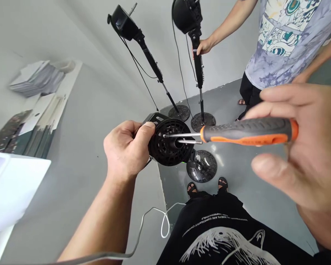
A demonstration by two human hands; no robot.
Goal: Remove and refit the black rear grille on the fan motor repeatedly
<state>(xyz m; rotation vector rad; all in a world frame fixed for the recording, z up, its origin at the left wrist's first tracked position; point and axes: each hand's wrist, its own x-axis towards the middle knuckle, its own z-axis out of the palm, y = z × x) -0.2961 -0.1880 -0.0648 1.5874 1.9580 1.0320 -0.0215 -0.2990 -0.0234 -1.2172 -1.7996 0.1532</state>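
Note:
In the head view, my left hand (127,149) grips the black motor housing of a stand fan (168,156), thumb pressed on its rim. A thin metal spindle (191,141) sticks out of the housing's centre. My right hand (311,162) holds an orange and grey screwdriver (245,131) by the butt end near the palm. Thumb and fingers are loosely spaced around the handle and partly blurred. The screwdriver's tip touches the round slotted front of the housing, left of the spindle, at what looks like a screw.
Below the housing is a round black base (201,171). Two more fan stands (151,60) (198,70) with hanging cords stand by the wall. A co-worker's hand (205,46) grips the right one. Papers (38,77) lie on a ledge at left. A white cable (142,224) loops near my left arm.

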